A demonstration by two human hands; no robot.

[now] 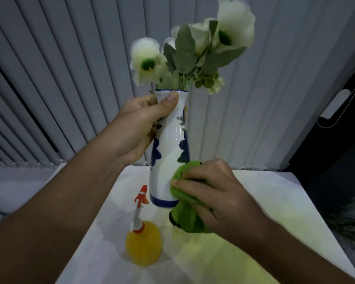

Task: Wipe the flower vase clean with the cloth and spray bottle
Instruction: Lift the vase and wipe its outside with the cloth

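A tall white vase [168, 152] with blue painted shapes and a blue base is held up above the table, tilted slightly. White flowers with green leaves [193, 52] stand in it. My left hand [139, 128] grips the vase around its neck, thumb just under the rim. My right hand [211, 193] presses a bunched green cloth [187, 214] against the lower right side of the vase. A yellow spray bottle [143, 247] with an orange and white trigger head stands on the table below the vase, untouched.
The white table [275, 201] runs from its far edge behind the vase toward me. Grey vertical blinds [70, 78] hang behind it. A dark opening [336, 160] and some greenery [348, 226] lie to the right.
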